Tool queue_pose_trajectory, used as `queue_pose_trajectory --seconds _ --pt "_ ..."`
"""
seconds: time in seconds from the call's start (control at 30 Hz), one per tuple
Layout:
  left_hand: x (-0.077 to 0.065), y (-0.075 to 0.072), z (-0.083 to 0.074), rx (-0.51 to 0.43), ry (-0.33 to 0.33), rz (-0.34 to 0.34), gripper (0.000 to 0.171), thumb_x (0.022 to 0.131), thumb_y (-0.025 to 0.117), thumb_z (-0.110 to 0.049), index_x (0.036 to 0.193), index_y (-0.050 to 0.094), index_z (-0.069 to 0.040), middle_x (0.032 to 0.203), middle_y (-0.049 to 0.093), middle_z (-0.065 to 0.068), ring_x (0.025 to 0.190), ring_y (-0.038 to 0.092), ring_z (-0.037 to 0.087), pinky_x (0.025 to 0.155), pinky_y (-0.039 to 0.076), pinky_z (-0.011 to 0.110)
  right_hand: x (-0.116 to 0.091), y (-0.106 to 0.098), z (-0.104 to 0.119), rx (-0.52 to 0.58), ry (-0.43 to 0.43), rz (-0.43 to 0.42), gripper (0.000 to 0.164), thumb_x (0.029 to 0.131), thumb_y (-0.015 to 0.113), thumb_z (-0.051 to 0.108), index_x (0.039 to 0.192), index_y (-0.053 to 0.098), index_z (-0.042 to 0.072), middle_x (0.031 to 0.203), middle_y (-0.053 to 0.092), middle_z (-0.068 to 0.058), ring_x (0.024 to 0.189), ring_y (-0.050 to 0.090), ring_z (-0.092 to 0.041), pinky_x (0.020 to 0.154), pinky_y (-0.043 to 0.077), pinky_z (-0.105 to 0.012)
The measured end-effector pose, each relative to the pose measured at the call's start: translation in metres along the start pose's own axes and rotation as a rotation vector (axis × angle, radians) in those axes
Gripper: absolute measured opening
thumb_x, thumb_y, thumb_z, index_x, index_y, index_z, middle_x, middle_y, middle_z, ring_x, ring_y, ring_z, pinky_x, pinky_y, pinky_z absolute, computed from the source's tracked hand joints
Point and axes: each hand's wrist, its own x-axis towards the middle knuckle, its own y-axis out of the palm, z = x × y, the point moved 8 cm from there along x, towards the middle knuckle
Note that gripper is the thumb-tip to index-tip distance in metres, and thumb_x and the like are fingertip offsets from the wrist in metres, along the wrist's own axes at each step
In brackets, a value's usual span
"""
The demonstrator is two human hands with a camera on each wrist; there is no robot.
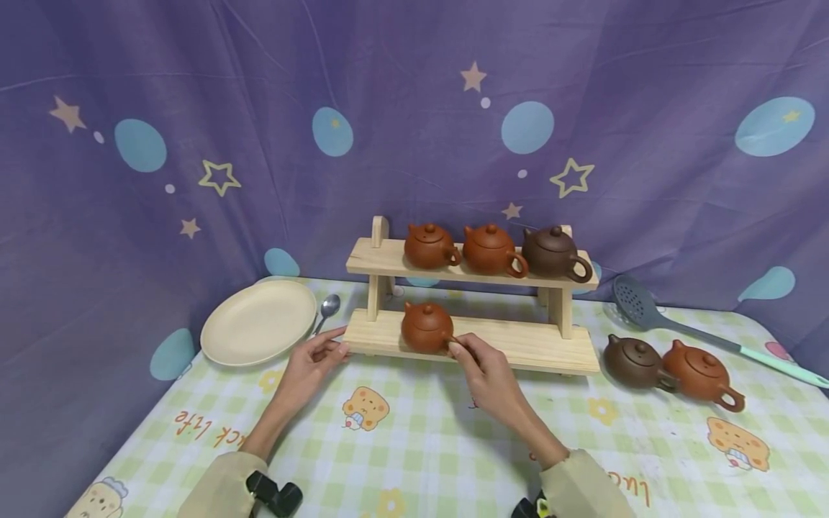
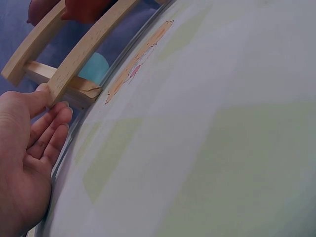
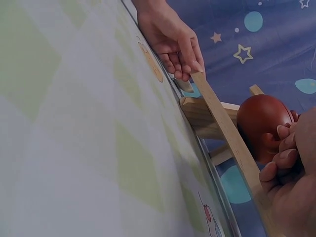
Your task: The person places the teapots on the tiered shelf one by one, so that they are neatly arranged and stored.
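My right hand [image 1: 494, 380] pinches the handle of a reddish-brown clay teapot [image 1: 424, 329] on the lower board of a two-tier wooden shelf [image 1: 512, 342]. In the right wrist view the round teapot body [image 3: 261, 123] shows beyond my curled fingers [image 3: 285, 158]. My left hand [image 1: 309, 368] grips the left end of that lower board, thumb above and fingers below, as the left wrist view shows at the board's end [image 2: 61, 81]. On the upper board stand two reddish-brown teapots, one at left [image 1: 429, 248] and one mid-row [image 1: 490, 252], and a dark brown teapot [image 1: 550, 253] at right.
Right of the shelf, a dark brown teapot [image 1: 635, 363] and a reddish one [image 1: 698, 374] sit side by side on the checked tablecloth. Behind them lies a slotted turner [image 1: 637, 302] with a mint handle. A cream plate [image 1: 259, 324] and a spoon [image 1: 329, 307] lie at left.
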Motion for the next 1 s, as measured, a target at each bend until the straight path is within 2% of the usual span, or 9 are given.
queue_pose_trajectory --seconds 0.17,0.4,0.8,1.0 --pt "0.0000 0.0003 -0.0001 0.001 -0.002 0.001 0.043 0.103 0.067 -0.015 0.142 0.059 0.003 0.102 0.072 0.019 0.091 0.073 0.026 0.082 0.053 0.021 0.0011 0.0022 0.0004 -0.036 -0.006 -0.023 0.016 0.109 0.056 0.013 0.105 0.070 0.009 0.080 0.062 -0.013 0.061 0.043 -0.010 0.061 0.040 -0.029" --pt "0.0000 0.0004 -0.0001 0.005 -0.006 0.003 0.043 0.103 0.067 -0.015 0.142 0.059 0.003 0.103 0.072 0.019 0.092 0.073 0.026 0.082 0.053 0.022 0.0021 0.0051 0.0008 -0.036 0.009 -0.043 0.017 0.108 0.057 0.014 0.104 0.071 0.007 0.089 0.069 -0.012 0.061 0.044 -0.011 0.060 0.041 -0.029" --pt "0.0000 0.0002 -0.0004 0.007 -0.005 0.002 0.043 0.103 0.067 -0.015 0.142 0.059 0.003 0.102 0.072 0.018 0.091 0.073 0.026 0.082 0.053 0.022 0.0018 0.0083 -0.0008 -0.022 0.063 -0.040 0.017 0.108 0.058 0.016 0.105 0.071 0.008 0.077 0.059 -0.013 0.058 0.042 -0.011 0.054 0.037 -0.027" --pt "-0.0003 -0.0002 -0.0002 -0.002 0.003 0.003 0.043 0.103 0.067 -0.014 0.142 0.059 0.003 0.102 0.072 0.019 0.091 0.073 0.027 0.083 0.054 0.022 0.0008 0.0074 -0.0007 0.005 0.069 -0.036 0.017 0.108 0.059 0.020 0.106 0.073 0.010 0.070 0.052 -0.002 0.057 0.041 -0.010 0.053 0.035 -0.026"
